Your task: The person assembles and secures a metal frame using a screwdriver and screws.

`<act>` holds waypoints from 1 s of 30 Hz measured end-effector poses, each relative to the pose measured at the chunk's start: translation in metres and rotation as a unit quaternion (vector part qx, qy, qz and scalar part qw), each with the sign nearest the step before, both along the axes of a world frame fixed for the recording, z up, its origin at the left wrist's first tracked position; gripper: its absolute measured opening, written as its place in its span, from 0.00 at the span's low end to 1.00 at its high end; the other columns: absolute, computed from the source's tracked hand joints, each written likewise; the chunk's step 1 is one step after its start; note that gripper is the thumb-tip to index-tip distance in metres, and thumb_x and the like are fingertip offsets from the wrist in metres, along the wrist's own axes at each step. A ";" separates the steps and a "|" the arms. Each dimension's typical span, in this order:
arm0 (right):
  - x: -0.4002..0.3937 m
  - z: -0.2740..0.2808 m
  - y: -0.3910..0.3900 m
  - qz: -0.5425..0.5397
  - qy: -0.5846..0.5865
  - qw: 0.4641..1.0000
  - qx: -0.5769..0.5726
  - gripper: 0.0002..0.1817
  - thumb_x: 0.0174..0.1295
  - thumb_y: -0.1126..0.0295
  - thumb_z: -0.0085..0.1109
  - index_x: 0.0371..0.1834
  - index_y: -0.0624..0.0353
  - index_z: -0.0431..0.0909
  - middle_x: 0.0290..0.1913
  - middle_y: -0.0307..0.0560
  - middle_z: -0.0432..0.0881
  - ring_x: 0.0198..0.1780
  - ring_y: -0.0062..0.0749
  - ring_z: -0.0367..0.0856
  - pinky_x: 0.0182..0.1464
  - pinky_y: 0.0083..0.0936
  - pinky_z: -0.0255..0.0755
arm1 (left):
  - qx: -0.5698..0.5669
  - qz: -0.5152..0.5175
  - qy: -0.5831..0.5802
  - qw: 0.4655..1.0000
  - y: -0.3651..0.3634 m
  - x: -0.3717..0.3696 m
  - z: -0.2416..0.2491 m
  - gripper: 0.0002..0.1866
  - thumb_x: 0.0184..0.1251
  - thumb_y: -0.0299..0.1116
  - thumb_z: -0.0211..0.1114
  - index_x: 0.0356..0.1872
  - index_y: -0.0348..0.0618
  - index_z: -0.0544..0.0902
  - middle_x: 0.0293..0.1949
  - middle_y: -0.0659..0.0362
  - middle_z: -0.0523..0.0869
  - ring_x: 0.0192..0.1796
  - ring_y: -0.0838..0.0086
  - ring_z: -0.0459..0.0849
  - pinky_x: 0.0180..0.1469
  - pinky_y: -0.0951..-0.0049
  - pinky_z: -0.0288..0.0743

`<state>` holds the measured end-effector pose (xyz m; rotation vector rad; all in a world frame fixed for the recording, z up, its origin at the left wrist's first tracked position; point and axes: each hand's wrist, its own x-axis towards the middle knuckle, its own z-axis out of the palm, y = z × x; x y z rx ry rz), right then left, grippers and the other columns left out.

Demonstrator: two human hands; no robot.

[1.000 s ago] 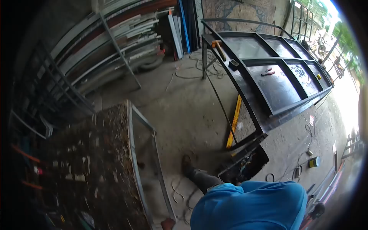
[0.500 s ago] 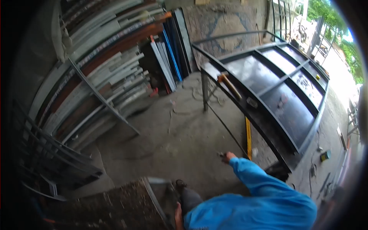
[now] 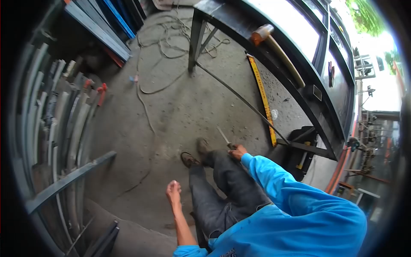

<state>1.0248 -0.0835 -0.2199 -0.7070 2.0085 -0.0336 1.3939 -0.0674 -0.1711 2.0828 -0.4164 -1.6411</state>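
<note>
My right hand (image 3: 238,152) is closed around the dark handle of a knife-like tool (image 3: 223,135). Its thin pale blade points away from me, above the concrete floor and beside my right leg. My left hand (image 3: 173,192) hangs at my left side with its fingers curled together; whether anything small is inside them cannot be seen. Ahead on the right stands a dark metal frame (image 3: 312,109) on legs. A mallet (image 3: 280,53) with a wooden handle lies along its near bar. A yellow spirit level (image 3: 261,96) leans or lies under that frame.
A cord (image 3: 147,113) trails in loops across the floor. Long metal bars and tubes (image 3: 79,115) are stacked at the left, with one bar (image 3: 70,182) jutting toward me. A black case (image 3: 302,150) is under the frame's corner. Pliers (image 3: 331,73) rest on the frame's panel.
My view has tipped down and moved closer to the frame and mallet. My right hand still holds the tool, now beside my leg. My left hand has come more fully into view.
</note>
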 end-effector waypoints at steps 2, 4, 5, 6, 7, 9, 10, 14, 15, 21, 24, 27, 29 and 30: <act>0.001 -0.008 -0.025 0.043 -0.055 0.998 0.001 0.29 0.50 0.57 0.65 0.57 0.56 0.76 0.44 0.55 0.83 0.46 0.41 0.82 0.48 0.33 0.73 | -0.004 -0.010 0.033 0.999 -0.039 -0.012 -0.010 0.17 0.69 0.40 0.59 0.50 0.38 0.78 0.41 0.58 0.84 0.42 0.75 0.81 0.44 0.74 0.75; 0.010 -0.008 -0.074 0.025 -0.155 0.988 0.016 0.29 0.53 0.61 0.64 0.59 0.57 0.75 0.41 0.47 0.82 0.41 0.30 0.78 0.41 0.28 0.72 | 0.001 -0.011 0.063 0.998 -0.086 -0.035 -0.022 0.20 0.70 0.43 0.58 0.52 0.37 0.77 0.42 0.57 0.84 0.44 0.73 0.81 0.46 0.73 0.75; 0.020 0.000 -0.108 -0.024 -0.194 0.979 0.062 0.29 0.53 0.62 0.65 0.60 0.57 0.74 0.44 0.46 0.82 0.43 0.29 0.79 0.44 0.27 0.73 | 0.011 -0.009 0.078 0.997 -0.109 -0.050 -0.034 0.22 0.70 0.46 0.57 0.53 0.37 0.77 0.43 0.56 0.84 0.45 0.72 0.81 0.47 0.72 0.75; 0.031 0.005 -0.138 -0.078 -0.225 0.965 0.106 0.29 0.54 0.64 0.65 0.61 0.56 0.73 0.48 0.46 0.82 0.45 0.29 0.79 0.46 0.26 0.73 | -0.010 -0.071 0.105 0.992 -0.138 -0.062 -0.052 0.24 0.70 0.48 0.56 0.55 0.37 0.76 0.45 0.55 0.83 0.46 0.71 0.81 0.48 0.71 0.74; 0.039 0.004 -0.158 -0.087 -0.245 0.961 0.096 0.29 0.56 0.63 0.65 0.62 0.57 0.72 0.48 0.45 0.81 0.44 0.27 0.78 0.44 0.25 0.73 | -0.021 -0.142 0.135 0.980 -0.158 -0.070 -0.065 0.26 0.70 0.50 0.55 0.57 0.38 0.74 0.47 0.54 0.83 0.48 0.69 0.81 0.49 0.71 0.74; 0.048 -0.023 -0.181 -0.094 -0.283 0.953 0.059 0.30 0.58 0.61 0.64 0.64 0.60 0.70 0.48 0.45 0.80 0.44 0.24 0.76 0.43 0.24 0.73 | -0.028 -0.134 0.185 0.973 -0.209 -0.113 -0.090 0.30 0.70 0.51 0.54 0.62 0.38 0.68 0.49 0.53 0.83 0.51 0.67 0.80 0.50 0.69 0.75; 0.045 -0.038 -0.188 -0.080 -0.305 0.948 0.036 0.32 0.59 0.59 0.64 0.65 0.60 0.68 0.48 0.45 0.80 0.45 0.24 0.76 0.43 0.24 0.73 | -0.037 -0.169 0.215 0.961 -0.231 -0.136 -0.111 0.30 0.70 0.49 0.54 0.64 0.38 0.65 0.49 0.51 0.83 0.50 0.66 0.81 0.49 0.69 0.75; 0.022 -0.054 -0.225 -0.051 -0.219 0.973 -0.057 0.32 0.61 0.57 0.62 0.66 0.60 0.66 0.47 0.45 0.80 0.47 0.22 0.75 0.44 0.23 0.73 | -0.162 -0.228 0.287 0.916 -0.300 -0.218 -0.184 0.30 0.71 0.39 0.53 0.69 0.40 0.56 0.44 0.48 0.83 0.40 0.65 0.84 0.43 0.67 0.78; 0.000 -0.049 -0.251 -0.101 -0.298 0.947 -0.066 0.32 0.61 0.57 0.62 0.66 0.62 0.66 0.47 0.47 0.80 0.47 0.24 0.76 0.46 0.23 0.73 | -0.197 -0.178 0.304 0.915 -0.333 -0.237 -0.180 0.29 0.71 0.36 0.53 0.70 0.40 0.56 0.43 0.48 0.83 0.36 0.65 0.84 0.42 0.67 0.78; -0.232 -0.184 -0.290 0.034 0.028 0.991 -0.128 0.25 0.60 0.57 0.61 0.58 0.58 0.74 0.41 0.54 0.84 0.46 0.39 0.82 0.49 0.31 0.74 | -0.738 -0.142 -0.192 0.631 -0.520 -0.295 -0.180 0.19 0.76 0.33 0.46 0.64 0.41 0.66 0.41 0.56 0.80 0.31 0.74 0.80 0.35 0.76 0.78; -0.353 -0.276 -0.307 0.159 0.270 0.946 -0.083 0.26 0.57 0.55 0.61 0.52 0.64 0.78 0.43 0.59 0.83 0.46 0.47 0.83 0.53 0.34 0.73 | -0.752 -0.153 -0.251 0.590 -0.547 -0.314 -0.147 0.20 0.75 0.33 0.46 0.64 0.41 0.67 0.41 0.56 0.80 0.31 0.74 0.80 0.35 0.75 0.78; -0.450 -0.337 -0.333 0.118 0.344 0.925 -0.108 0.26 0.57 0.52 0.59 0.52 0.62 0.79 0.47 0.61 0.82 0.50 0.51 0.80 0.54 0.38 0.71 | -0.744 -0.179 -0.301 0.569 -0.549 -0.337 -0.161 0.20 0.74 0.33 0.47 0.64 0.42 0.67 0.41 0.55 0.80 0.32 0.73 0.80 0.36 0.75 0.78; -0.492 -0.366 -0.359 0.126 0.380 0.901 -0.169 0.25 0.58 0.52 0.58 0.50 0.62 0.80 0.46 0.63 0.81 0.51 0.55 0.79 0.54 0.41 0.71 | -0.740 -0.185 -0.323 0.560 -0.542 -0.349 -0.172 0.20 0.74 0.33 0.47 0.64 0.42 0.67 0.41 0.55 0.80 0.32 0.73 0.80 0.36 0.75 0.78; -0.507 -0.373 -0.375 0.120 0.382 0.896 -0.193 0.24 0.58 0.52 0.57 0.48 0.61 0.80 0.46 0.65 0.81 0.51 0.57 0.78 0.55 0.42 0.70 | -0.737 -0.187 -0.334 0.558 -0.535 -0.354 -0.179 0.20 0.73 0.34 0.47 0.64 0.42 0.67 0.41 0.55 0.80 0.32 0.73 0.80 0.36 0.75 0.78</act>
